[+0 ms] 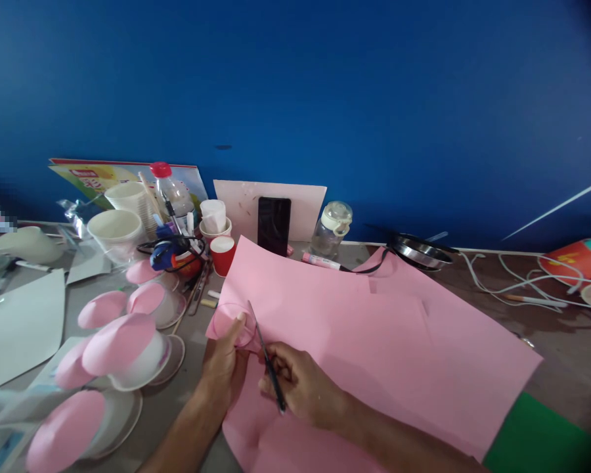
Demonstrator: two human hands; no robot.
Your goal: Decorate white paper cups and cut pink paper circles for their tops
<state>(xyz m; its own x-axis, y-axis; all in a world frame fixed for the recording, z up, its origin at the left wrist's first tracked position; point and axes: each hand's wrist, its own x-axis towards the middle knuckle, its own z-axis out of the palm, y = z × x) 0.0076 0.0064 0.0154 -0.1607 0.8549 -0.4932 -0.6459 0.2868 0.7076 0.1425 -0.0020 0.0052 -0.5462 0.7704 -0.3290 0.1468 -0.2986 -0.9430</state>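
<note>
A large pink paper sheet (374,341) lies across the table in front of me. My left hand (224,368) pinches its near-left corner, where a circle is drawn, fingers closed on the paper. My right hand (300,387) is closed round the handles of a pair of scissors (263,348). The thin blades point up and away to the drawn circle at the sheet's edge.
Several paper cups capped with pink paper discs (118,345) crowd the left. Behind stand white cups (115,230), a red cup (223,253), a red-capped bottle (170,190), a black phone (274,225), a jar (331,230), a metal bowl (421,251), a pink marker (321,262) and white cables (512,282).
</note>
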